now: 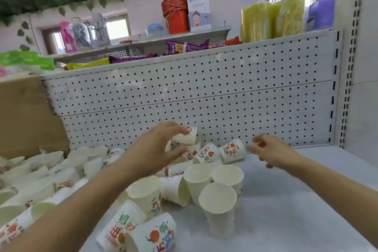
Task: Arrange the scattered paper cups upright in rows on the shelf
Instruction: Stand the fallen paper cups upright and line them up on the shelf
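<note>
Left hand is pinching a light, crushable paper cup by its sidewall at frame centre over the shelf, while right hand is hovering open, empty.

Hands in view: two, a left hand and a right hand.

White paper cups with red, green and blue printed characters: three stand upright in a tight cluster at centre. One is raised in the grip of the left hand. The remainder lie tipped or piled to the left and front; they overlap and blur, so an exact count cannot be given, but more than twenty are visible.

White perforated metal back panels of the shelf: two, one above the other.

Orange plastic buckets on the far upper shelf: one nested stack; the number within cannot be told.

Yellow packaged bundles: two.
</note>
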The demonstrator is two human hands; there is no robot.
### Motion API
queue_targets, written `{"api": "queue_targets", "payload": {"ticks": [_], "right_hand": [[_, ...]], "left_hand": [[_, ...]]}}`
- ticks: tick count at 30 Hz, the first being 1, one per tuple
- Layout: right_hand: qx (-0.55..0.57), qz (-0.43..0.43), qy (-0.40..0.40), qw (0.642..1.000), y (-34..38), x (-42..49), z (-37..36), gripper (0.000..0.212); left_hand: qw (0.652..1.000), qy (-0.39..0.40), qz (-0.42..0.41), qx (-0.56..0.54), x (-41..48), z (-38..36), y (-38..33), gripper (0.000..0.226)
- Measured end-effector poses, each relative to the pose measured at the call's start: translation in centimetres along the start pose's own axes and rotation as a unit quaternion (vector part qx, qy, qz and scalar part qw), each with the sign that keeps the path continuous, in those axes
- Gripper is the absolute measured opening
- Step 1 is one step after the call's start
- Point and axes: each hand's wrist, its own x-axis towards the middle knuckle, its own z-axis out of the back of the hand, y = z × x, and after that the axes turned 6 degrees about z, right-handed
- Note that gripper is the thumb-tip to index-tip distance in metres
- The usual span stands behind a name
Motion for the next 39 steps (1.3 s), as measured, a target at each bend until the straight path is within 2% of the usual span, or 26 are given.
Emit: {"api": "queue_targets", "payload": {"ticks": [4, 8, 13, 19, 22, 25, 27, 29, 30, 32, 34, 35, 37, 38, 39], "right_hand": [[0.031, -0.091, 0.008, 0.995, 1.1, 2.8, -2.1, 0.047], [0.040, -0.113, 0.004, 0.993, 1.7, 4.3, -3.8, 0.033], [0.059, -0.107, -0.016, 0.992, 1.1, 5.6, -4.7, 0.023], [0.040, -0.047, -0.018, 0.998, 0.0, 6.5, -3.4, 0.016], [-0.083, 0.041, -0.046, 0.995, -0.8, 6.6, -1.3, 0.014], [-0.304, 0.105, -0.056, 0.945, -1.7, 6.6, 1.1, 0.013], [-0.397, 0.118, -0.022, 0.910, -2.2, 6.8, 2.1, 0.016], [-0.426, 0.112, 0.014, 0.898, -2.5, 6.9, 2.5, 0.021], [-0.434, 0.114, 0.024, 0.893, -2.6, 6.8, 2.6, 0.023], [-0.442, 0.135, 0.009, 0.887, -2.7, 6.7, 2.7, 0.030], [-0.372, 0.182, -0.054, 0.909, -2.1, 6.3, 2.7, 0.040], [-0.277, 0.201, -0.073, 0.937, -1.2, 6.0, 2.6, 0.044], [-0.016, 0.198, -0.032, 0.979, 1.0, 5.6, 2.1, 0.052], [0.070, 0.185, 0.006, 0.980, 2.1, 5.6, 1.7, 0.057], [0.108, 0.169, 0.032, 0.979, 3.0, 5.7, 1.3, 0.064]], "left_hand": [[0.984, 0.040, -0.004, 0.172, 6.4, -3.3, 3.7, 0.064], [0.953, 0.039, -0.049, 0.296, 10.2, -6.5, 6.6, 0.075], [0.937, 0.025, -0.100, 0.335, 11.4, -8.2, 8.2, 0.083], [0.931, -0.056, -0.125, 0.339, 11.6, -9.4, 8.9, 0.077], [0.925, -0.097, -0.131, 0.342, 11.7, -9.6, 9.2, 0.081], [0.931, -0.083, -0.061, 0.349, 11.6, -8.7, 7.8, 0.085], [0.964, -0.074, 0.019, 0.255, 11.5, -8.0, 6.0, 0.085], [0.992, -0.068, 0.085, 0.062, 11.5, -7.9, 3.7, 0.084], [0.993, -0.053, 0.101, -0.029, 11.6, -8.2, 2.6, 0.083], [0.983, -0.006, 0.110, -0.144, 11.8, -9.2, 0.6, 0.080], [0.974, 0.018, 0.112, -0.197, 12.2, -10.3, -0.8, 0.076], [0.971, 0.017, 0.115, -0.209, 12.4, -10.8, -1.3, 0.075], [0.967, 0.000, 0.116, -0.227, 12.6, -11.8, -1.9, 0.072], [0.964, -0.011, 0.117, -0.239, 12.7, -12.2, -2.3, 0.069], [0.961, -0.022, 0.116, -0.251, 12.6, -12.5, -2.6, 0.066]]}}
